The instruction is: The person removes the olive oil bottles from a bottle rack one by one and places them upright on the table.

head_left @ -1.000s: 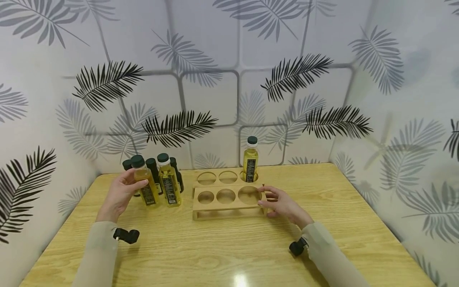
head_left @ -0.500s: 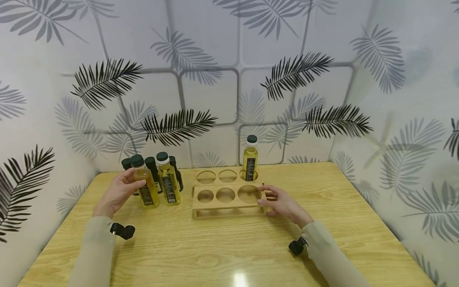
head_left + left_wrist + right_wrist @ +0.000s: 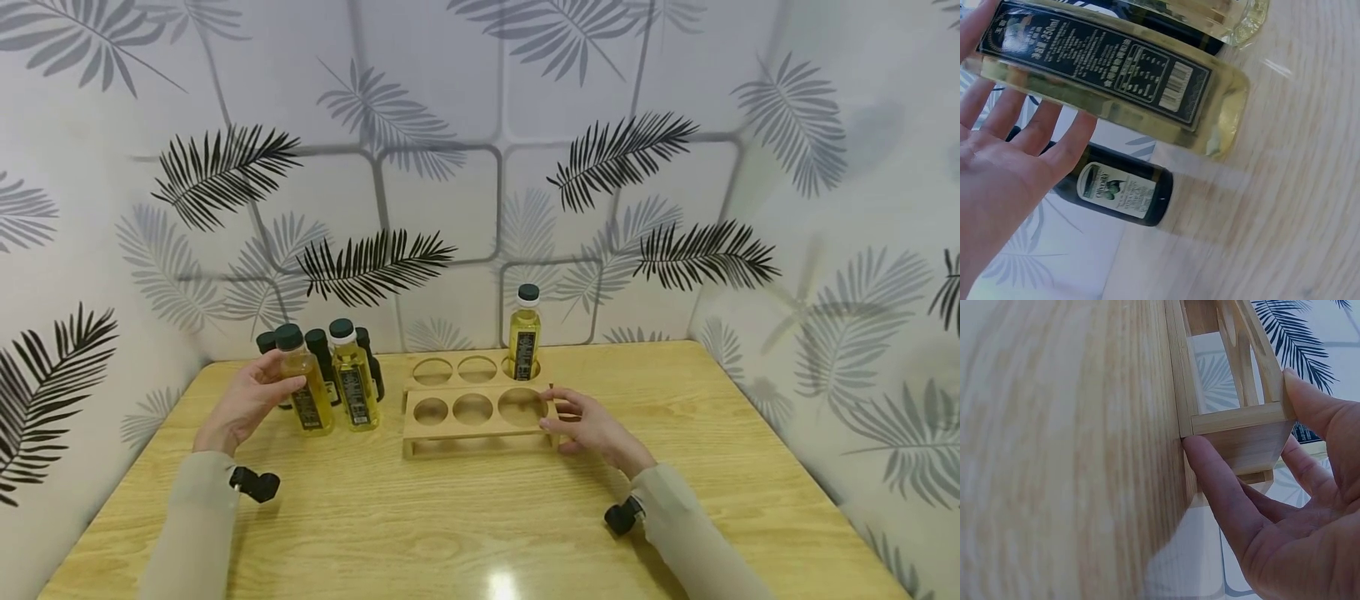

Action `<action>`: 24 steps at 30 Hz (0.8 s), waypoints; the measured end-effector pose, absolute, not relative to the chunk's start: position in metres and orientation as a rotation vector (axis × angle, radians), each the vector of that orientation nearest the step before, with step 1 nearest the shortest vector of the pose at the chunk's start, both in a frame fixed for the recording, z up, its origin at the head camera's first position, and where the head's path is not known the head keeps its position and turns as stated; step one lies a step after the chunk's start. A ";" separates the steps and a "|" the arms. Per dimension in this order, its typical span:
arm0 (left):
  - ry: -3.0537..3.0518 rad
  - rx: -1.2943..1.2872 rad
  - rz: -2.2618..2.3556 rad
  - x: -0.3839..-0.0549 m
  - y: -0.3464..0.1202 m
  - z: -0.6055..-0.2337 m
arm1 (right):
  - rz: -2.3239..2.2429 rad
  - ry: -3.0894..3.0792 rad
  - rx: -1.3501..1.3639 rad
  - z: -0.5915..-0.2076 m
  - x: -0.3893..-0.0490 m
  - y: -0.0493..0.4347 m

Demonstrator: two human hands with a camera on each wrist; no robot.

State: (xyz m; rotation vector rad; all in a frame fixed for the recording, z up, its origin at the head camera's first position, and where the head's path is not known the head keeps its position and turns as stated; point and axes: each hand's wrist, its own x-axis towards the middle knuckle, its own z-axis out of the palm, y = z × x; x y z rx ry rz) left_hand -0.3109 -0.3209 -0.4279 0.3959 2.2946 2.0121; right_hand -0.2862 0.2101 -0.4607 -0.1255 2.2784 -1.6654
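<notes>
My left hand [image 3: 272, 385] grips a yellow oil bottle [image 3: 306, 396] with a dark cap and black label, which stands on the table at the left. In the left wrist view its fingers [image 3: 1035, 131] lie behind the bottle [image 3: 1104, 81]. My right hand [image 3: 564, 412] holds the right end of a two-step wooden rack [image 3: 472, 412] with round holes. The thumb [image 3: 1310, 406] presses on the rack's [image 3: 1241, 419] top edge and a finger [image 3: 1222, 494] lies under its end. One yellow bottle [image 3: 523, 337] stands in the rack's back right hole.
A second yellow bottle [image 3: 352, 387] and several dark bottles [image 3: 321, 354] stand bunched at the back left, one dark bottle [image 3: 1119, 190] just behind my left hand. The wooden table [image 3: 487, 517] is boxed in by leaf-patterned walls on three sides.
</notes>
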 end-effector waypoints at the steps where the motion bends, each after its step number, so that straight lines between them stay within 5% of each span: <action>1: 2.330 0.379 1.987 -0.310 -0.322 -0.427 | -1.668 2.275 -0.129 -0.461 -0.286 0.210; 11: 2.439 0.243 2.275 -0.294 -0.317 -0.413 | -1.666 2.274 -0.128 -0.460 -0.283 0.210; 20: 2.273 -0.262 2.819 -0.277 -0.290 -0.386 | -1.671 2.268 -0.117 -0.461 -0.283 0.211; 24: 2.285 -0.256 2.907 -0.272 -0.276 -0.380 | -1.675 2.266 -0.116 -0.462 -0.284 0.212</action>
